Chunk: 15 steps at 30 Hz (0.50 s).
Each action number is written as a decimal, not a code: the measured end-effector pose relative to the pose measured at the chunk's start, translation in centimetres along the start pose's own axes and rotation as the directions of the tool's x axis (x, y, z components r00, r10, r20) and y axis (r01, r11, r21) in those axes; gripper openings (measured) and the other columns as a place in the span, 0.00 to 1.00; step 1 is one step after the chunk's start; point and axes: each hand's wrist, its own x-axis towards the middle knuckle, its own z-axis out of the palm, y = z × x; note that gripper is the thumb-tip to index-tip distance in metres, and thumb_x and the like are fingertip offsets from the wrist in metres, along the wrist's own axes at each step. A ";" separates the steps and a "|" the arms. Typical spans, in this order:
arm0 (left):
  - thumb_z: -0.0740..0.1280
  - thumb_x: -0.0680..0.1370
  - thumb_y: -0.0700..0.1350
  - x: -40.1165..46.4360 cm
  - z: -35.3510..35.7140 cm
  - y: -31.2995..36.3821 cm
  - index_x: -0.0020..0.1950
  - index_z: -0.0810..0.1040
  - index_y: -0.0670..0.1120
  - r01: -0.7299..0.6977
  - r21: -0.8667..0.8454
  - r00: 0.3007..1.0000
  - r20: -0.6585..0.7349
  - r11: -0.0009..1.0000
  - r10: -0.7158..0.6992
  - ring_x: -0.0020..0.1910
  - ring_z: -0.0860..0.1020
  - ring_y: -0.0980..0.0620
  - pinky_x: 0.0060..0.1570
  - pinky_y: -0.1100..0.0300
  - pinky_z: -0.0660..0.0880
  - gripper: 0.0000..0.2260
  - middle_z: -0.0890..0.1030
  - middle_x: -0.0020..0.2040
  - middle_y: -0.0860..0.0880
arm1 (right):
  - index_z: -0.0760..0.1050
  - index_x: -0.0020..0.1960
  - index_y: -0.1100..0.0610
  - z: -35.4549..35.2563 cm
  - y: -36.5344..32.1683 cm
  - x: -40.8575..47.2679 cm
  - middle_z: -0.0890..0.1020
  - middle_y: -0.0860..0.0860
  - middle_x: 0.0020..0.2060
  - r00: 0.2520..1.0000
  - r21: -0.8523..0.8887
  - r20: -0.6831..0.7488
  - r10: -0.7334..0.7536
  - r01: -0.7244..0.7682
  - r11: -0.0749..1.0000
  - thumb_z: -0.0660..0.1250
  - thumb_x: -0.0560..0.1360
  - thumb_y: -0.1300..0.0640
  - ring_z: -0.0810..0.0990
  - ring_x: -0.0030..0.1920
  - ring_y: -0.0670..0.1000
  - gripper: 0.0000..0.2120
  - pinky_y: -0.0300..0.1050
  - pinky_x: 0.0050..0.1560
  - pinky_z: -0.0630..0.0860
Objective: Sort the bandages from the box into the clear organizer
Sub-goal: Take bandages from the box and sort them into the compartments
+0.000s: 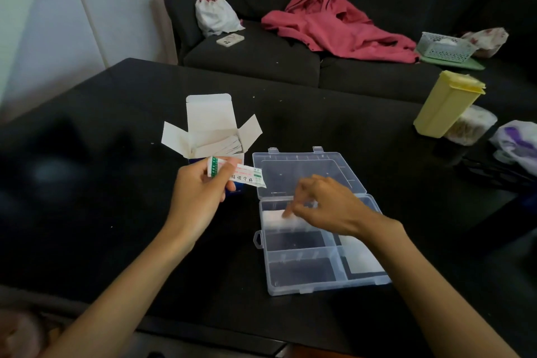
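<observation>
Wall: pale, with vertical trim, at the far left behind the table.

Table: black, matte, flecked with a few light crumbs; it filled most of the view.

Box: white card, blue at the base, standing upright left of centre, top flaps spread open. More flat wrapped bandages lay inside it.

Left hand: raised just in front of the box, fingers and thumb curled around a small bundle of wrapped bandages with green and red print, their ends pointing toward the organizer.

Clear organizer: transparent plastic case lying open just right of the box, lid flat on the table on the far side, base divided into compartments. White wrapped items lay in the far left compartment; another white item lay in a right-hand compartment.

Right hand: over the far left compartment, fingers bent downward, fingertips touching the white items there; whether it pinched one could not be told.

Sofa: dark grey, behind the table. On it lay a white bag with pink handles, a phone, a pink garment and a pale lattice basket.

Yellow container: tilted, at the table's right edge, touching a clear tub.
</observation>
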 end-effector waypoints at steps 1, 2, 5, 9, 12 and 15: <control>0.65 0.78 0.47 0.0 0.0 0.0 0.49 0.78 0.52 0.000 0.002 1.000 0.002 1.000 0.000 0.27 0.75 0.61 0.26 0.74 0.68 0.03 0.79 0.37 0.52 | 0.82 0.45 0.50 -0.1 0.0 0.0 0.78 0.43 0.45 1.000 0.025 0.010 0.018 -0.019 1.000 0.60 0.74 0.45 0.75 0.47 0.44 0.14 0.42 0.52 0.74; 0.65 0.78 0.47 0.0 0.0 0.0 0.50 0.78 0.51 -0.003 0.002 1.000 0.006 1.000 0.003 0.27 0.75 0.62 0.26 0.74 0.68 0.04 0.79 0.37 0.52 | 0.82 0.45 0.49 -0.1 0.1 0.0 0.80 0.45 0.48 1.000 0.048 0.013 0.029 -0.029 0.998 0.59 0.76 0.47 0.76 0.48 0.45 0.14 0.40 0.51 0.74; 0.65 0.78 0.47 0.1 0.0 -0.1 0.51 0.79 0.50 -0.007 -0.004 1.000 0.015 1.000 0.007 0.27 0.76 0.63 0.25 0.74 0.68 0.06 0.79 0.37 0.51 | 0.82 0.47 0.48 -0.2 0.1 -0.2 0.82 0.46 0.53 0.998 0.131 0.024 0.053 -0.056 0.990 0.53 0.75 0.45 0.79 0.49 0.46 0.19 0.36 0.50 0.74; 0.65 0.78 0.48 0.2 0.1 -0.2 0.55 0.80 0.47 0.032 -0.006 0.998 0.047 0.999 -0.032 0.28 0.73 0.57 0.25 0.74 0.67 0.09 0.78 0.36 0.51 | 0.77 0.45 0.45 0.0 -0.2 -0.4 0.83 0.44 0.46 0.994 0.202 0.090 0.063 -0.080 0.976 0.50 0.73 0.46 0.79 0.48 0.43 0.17 0.38 0.52 0.75; 0.65 0.77 0.49 0.0 0.3 -0.2 0.53 0.81 0.47 0.035 -0.016 0.992 0.123 0.999 -0.033 0.28 0.74 0.62 0.25 0.74 0.67 0.10 0.79 0.34 0.51 | 0.76 0.43 0.48 -0.5 -0.7 -0.3 0.83 0.45 0.42 0.993 0.440 -0.021 0.120 -0.098 0.893 0.53 0.80 0.47 0.81 0.43 0.43 0.15 0.37 0.44 0.75; 0.65 0.76 0.52 -0.6 0.9 -0.1 0.48 0.81 0.49 0.011 -0.023 0.977 0.211 1.000 -0.006 0.28 0.75 0.65 0.28 0.75 0.68 0.09 0.81 0.33 0.54 | 0.78 0.49 0.51 -1.9 -1.8 -0.1 0.84 0.47 0.43 0.960 0.730 -0.007 0.279 -0.185 0.658 0.54 0.78 0.42 0.83 0.41 0.46 0.17 0.35 0.36 0.76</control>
